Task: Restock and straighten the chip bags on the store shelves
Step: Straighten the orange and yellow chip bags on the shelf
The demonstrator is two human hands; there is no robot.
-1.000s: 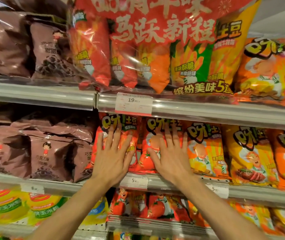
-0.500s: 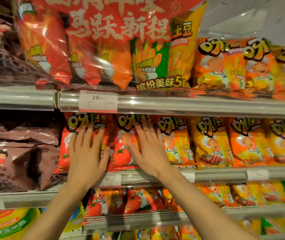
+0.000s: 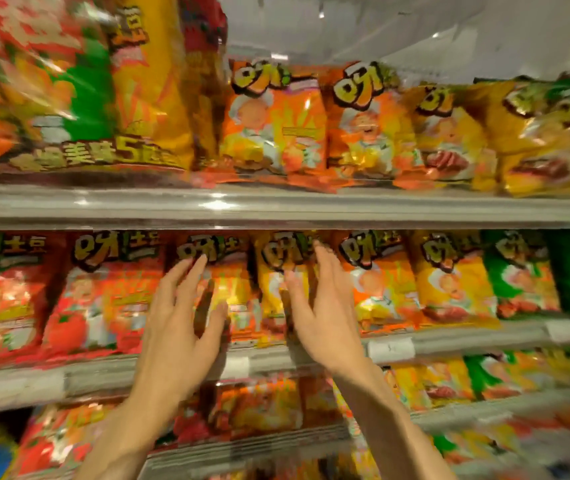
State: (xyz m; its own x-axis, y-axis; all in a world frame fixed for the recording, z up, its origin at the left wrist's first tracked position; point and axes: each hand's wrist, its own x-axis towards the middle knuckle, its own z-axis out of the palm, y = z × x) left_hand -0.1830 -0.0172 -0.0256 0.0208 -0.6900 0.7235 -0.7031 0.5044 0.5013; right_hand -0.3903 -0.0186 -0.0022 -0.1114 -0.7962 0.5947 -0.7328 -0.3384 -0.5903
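**Both hands at the middle shelf**

The left hand (image 3: 176,327) and right hand (image 3: 325,306) reach, fingers straight and spread, toward upright chip bags: an orange bag (image 3: 228,289) and yellow bag (image 3: 276,278) on the middle shelf (image 3: 450,337). Blur hides contact.

Two bare arms, no sleeves.
Left hand (image 3: 176,327) and right hand (image 3: 325,306): no gloves, rings or watch visible.

left hand (image 3: 176,327), right hand (image 3: 325,313), raised, fingers spread
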